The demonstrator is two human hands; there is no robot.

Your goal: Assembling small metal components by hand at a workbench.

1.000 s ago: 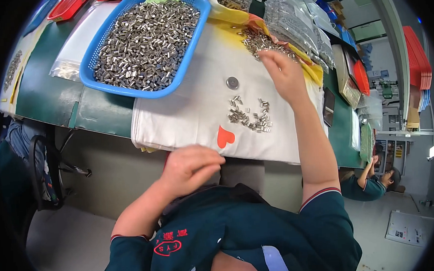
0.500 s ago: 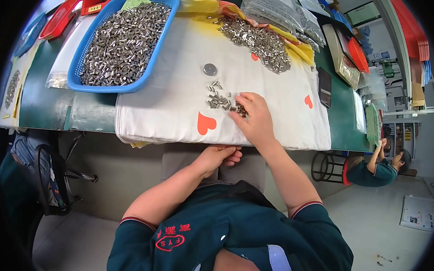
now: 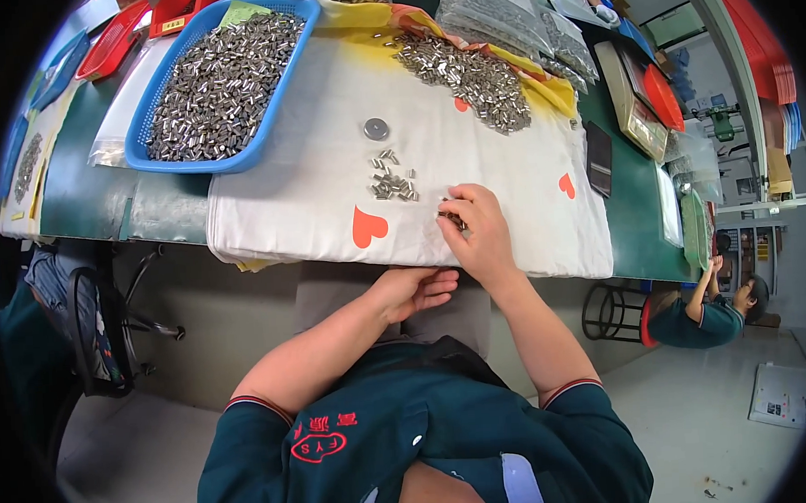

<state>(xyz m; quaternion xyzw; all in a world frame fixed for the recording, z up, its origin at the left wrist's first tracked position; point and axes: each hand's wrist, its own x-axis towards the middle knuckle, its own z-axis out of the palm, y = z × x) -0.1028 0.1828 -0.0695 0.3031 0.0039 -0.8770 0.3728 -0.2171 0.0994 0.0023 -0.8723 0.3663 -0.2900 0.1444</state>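
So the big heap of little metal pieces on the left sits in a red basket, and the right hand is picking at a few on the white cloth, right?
Not quite: the basket holding the metal pieces is blue, not red, as the head view shows. The rest holds: the right hand picks at a few on the white cloth.

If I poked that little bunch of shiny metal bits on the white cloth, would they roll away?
Probably a bit. The small metal pieces look like short round cylinders, so they could roll, though the soft white cloth would likely slow them. They seem hard and smooth, perhaps slippery to pinch; the right hand takes only a few.
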